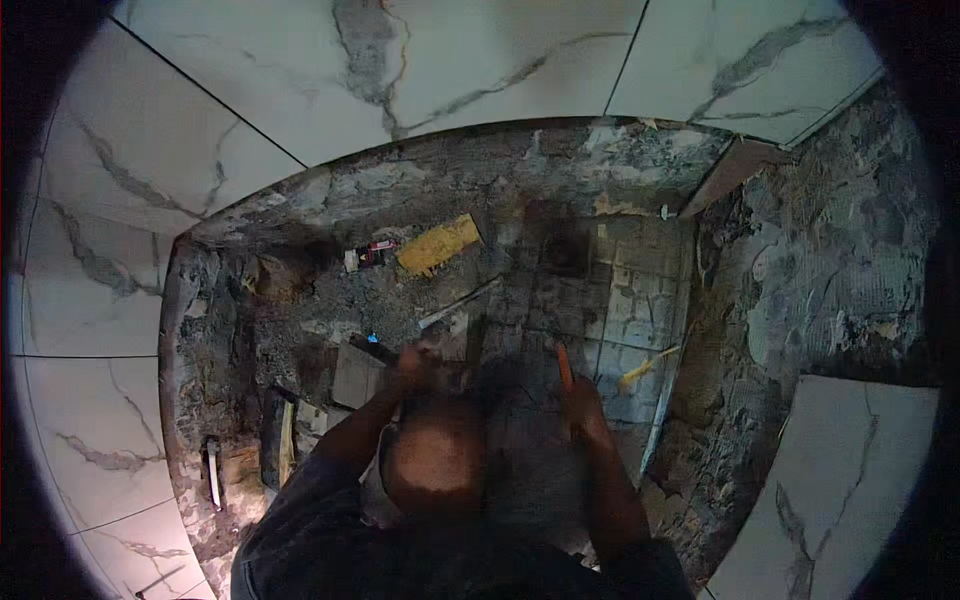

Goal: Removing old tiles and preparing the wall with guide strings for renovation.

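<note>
My right hand is wrapped around a tool with an orange handle; its working end is too dark to make out. Over the rubble at the middle left, my left hand looks closed, but darkness hides what is in it. A thin pale strip lies slanted just beyond that hand. Close by on its left is a flat grey slab, with a small bright blue object at its far edge. Grid-lined grey floor tiles spread ahead of my right hand.
Farther off lie a yellowish flat piece and a small red-and-white object. A yellow stick rests at right. White marble-patterned tiles surround the rough recess. Broken boards and a white bar are at left.
</note>
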Demonstrator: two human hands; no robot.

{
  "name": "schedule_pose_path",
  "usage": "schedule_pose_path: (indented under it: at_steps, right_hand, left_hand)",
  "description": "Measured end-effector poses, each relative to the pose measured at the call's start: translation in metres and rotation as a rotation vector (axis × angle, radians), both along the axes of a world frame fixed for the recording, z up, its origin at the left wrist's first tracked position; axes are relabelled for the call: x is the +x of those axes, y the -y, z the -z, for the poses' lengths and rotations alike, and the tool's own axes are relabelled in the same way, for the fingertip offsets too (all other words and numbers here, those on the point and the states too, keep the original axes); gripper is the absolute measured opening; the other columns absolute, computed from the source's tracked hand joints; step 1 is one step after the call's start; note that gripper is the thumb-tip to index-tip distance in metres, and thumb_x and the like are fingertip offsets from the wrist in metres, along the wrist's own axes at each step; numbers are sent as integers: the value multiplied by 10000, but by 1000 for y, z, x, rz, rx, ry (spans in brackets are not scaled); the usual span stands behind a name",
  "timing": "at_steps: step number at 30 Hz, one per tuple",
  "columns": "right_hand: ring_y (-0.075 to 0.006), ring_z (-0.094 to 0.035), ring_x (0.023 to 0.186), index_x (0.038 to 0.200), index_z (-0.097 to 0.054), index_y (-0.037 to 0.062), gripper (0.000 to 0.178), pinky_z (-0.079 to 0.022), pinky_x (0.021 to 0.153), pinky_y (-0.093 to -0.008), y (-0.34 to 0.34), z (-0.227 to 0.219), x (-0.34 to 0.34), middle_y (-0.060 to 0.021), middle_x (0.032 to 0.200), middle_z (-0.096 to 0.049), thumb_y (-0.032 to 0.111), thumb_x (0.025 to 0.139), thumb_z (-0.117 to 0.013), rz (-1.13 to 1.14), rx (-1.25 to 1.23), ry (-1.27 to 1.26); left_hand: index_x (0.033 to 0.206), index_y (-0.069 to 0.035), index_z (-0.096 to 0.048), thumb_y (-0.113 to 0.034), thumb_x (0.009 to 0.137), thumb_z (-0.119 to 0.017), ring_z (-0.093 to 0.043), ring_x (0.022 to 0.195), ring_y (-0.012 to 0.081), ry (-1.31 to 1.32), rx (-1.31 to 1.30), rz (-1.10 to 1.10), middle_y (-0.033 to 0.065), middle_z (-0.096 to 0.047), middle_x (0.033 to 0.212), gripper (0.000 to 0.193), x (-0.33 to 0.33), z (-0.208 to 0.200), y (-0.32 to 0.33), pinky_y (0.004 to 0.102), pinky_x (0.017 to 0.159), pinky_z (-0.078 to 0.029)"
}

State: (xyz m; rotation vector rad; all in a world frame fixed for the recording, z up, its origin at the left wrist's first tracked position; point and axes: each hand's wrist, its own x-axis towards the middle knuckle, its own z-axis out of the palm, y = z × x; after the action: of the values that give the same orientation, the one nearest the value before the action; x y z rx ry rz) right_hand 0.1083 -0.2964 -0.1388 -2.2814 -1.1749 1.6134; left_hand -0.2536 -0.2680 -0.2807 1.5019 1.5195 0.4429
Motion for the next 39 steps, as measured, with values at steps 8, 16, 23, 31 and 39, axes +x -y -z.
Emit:
schedule_pose_path:
  at_steps: [8, 16, 23, 31, 39]
  right_hand:
    - [-213, -509, 614, 1080, -521, -63, 314, -435, 575, -371, -16, -15, -5, -125, 722, -540, 177, 879, -490, -247, 122, -23]
    - [-270, -566, 659, 1058, -549, -20, 308, -447, 591, -407, 19, 49, 13, -148, 741, -593, 157, 807, -571, -179, 403, -113]
    - [-265, -576, 651, 968, -552, -37, 314, -452, 612, -390, -16, 11, 22, -134, 733, -597, 214, 793, -623, -27, 90, 146]
    - [-228, -515, 586, 761, -492, -20, 158, -428, 575, -327, 27, 14, 69, -101, 643, -507, 121, 808, -544, 36, 366, 99]
    - [-190, -471, 516, 801, -521, 9, 89, -365, 486, -318, 10, 44, 40, -76, 632, -502, 87, 845, -520, -95, 494, 165]
  left_hand:
    - [835, -13, -622, -259, 860, -508, -575, 671, 276, -343, -80, -40, 125, -615, 750, 272, -82, -14, -5, 381, 634, -456]
    - [815, 6, -579, -212, 841, -547, -549, 642, 226, -267, 90, 202, 134, -577, 730, 221, 0, 25, -27, 351, 594, -447]
    - [795, -10, -599, -212, 856, -547, -571, 646, 238, -198, -136, 175, 113, -587, 712, 217, 52, 42, -73, 361, 605, -470]
    - [920, -16, -623, -163, 762, -629, -587, 825, 295, -504, 57, 483, 161, -604, 885, 216, 84, -11, -46, 419, 737, -463]
    - [738, 24, -583, -156, 762, -615, -571, 677, 282, -608, 168, 136, 178, -556, 705, 185, 14, -62, -110, 425, 635, -478]
